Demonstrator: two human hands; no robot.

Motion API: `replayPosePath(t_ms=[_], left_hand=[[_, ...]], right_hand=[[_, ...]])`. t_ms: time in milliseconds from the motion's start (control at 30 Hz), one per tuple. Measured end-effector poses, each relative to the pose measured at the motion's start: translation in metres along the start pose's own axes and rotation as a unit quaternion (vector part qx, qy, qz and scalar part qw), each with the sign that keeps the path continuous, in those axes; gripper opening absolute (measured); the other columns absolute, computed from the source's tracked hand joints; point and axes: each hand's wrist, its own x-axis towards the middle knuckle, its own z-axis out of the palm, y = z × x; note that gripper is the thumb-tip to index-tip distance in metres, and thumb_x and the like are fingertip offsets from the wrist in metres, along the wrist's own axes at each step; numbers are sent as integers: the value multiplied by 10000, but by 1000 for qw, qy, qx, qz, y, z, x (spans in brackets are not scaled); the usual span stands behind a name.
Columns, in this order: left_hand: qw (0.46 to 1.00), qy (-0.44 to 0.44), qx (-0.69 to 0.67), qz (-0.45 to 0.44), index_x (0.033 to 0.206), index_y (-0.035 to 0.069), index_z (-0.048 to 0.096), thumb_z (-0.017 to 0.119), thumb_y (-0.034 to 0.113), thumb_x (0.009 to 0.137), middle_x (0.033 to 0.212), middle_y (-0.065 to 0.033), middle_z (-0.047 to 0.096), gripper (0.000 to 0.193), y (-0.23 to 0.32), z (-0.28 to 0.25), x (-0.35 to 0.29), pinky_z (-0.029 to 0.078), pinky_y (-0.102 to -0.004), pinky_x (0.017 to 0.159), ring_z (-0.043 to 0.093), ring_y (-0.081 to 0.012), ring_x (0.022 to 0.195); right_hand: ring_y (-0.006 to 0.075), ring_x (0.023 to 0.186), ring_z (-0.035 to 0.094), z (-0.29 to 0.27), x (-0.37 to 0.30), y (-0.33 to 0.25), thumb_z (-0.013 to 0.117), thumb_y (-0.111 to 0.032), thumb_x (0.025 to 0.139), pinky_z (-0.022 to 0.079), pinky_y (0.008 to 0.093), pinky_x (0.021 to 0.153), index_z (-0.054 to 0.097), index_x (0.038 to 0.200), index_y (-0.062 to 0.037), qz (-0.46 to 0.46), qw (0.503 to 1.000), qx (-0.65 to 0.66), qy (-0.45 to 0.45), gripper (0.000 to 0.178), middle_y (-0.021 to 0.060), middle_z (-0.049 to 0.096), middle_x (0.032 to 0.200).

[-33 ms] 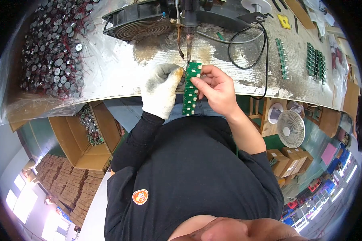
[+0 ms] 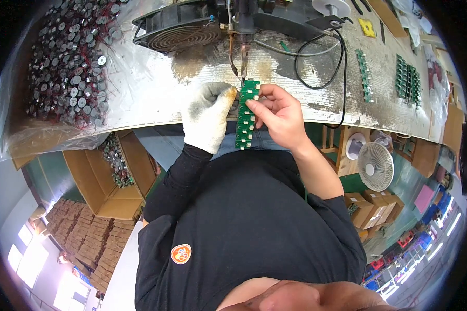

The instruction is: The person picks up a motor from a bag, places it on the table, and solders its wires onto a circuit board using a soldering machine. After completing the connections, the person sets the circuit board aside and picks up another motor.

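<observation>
A long green circuit board strip (image 2: 245,124) with a row of small white connectors is gripped by my bare right hand (image 2: 283,116), thumb on its face and fingers behind. My left hand (image 2: 206,115), in a white glove with a stained fingertip, is pinched closed beside the strip's upper left edge. What it pinches is too small to make out. Just above the strip's far end, the soldering iron (image 2: 244,54) points down on its stand, with a thin copper-coloured feed tube (image 2: 232,54) angled toward its tip.
Behind my left hand stands a black fan (image 2: 179,33). Many small round buzzer-like parts with red wires (image 2: 78,83) lie heaped at the left. More green board strips (image 2: 407,83) rest at the right, near a looped black cable (image 2: 344,78). An open cardboard box (image 2: 96,173) sits below the table edge.
</observation>
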Motion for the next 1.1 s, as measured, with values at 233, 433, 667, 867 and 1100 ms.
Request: replayPosePath(t_ms=[233,433,667,867,1100], left_hand=[[1000,15,-16,19,940,-41,638,630,128,876,809,-62,644,181,0,2,-1,490,-240,646,595,-100,723],[999,31,8,37,929,-39,648,632,138,872,821,-63,651,187,7,5,2,485,-248,662,594,-107,738],[997,34,24,61,925,-39,649,635,136,869,822,-66,651,185,7,6,2,483,-247,665,594,-106,748],[999,28,-30,21,941,-38,643,631,129,877,819,-56,648,179,1,5,1,488,-240,649,592,-98,725],[999,27,-26,14,934,-41,643,626,119,879,813,-56,649,171,7,6,-2,489,-243,643,592,-97,716]], right_hand=[[40,595,550,-1,-1,1,622,-73,891,432,186,500,555,1026,11,4,1000,-10,-2,172,22,619,788],[45,610,558,2,1,-3,626,-67,888,444,187,511,554,1035,19,-16,1000,-6,10,185,30,622,814],[46,622,562,3,1,-5,626,-62,888,449,186,518,550,1049,23,-25,1000,1,15,197,31,622,822],[40,609,552,1,1,2,622,-57,889,442,184,514,554,1032,13,-12,1000,5,4,173,23,616,801],[41,593,548,3,0,0,622,-57,887,439,184,510,559,1017,10,-4,1000,-3,8,159,17,612,775]])
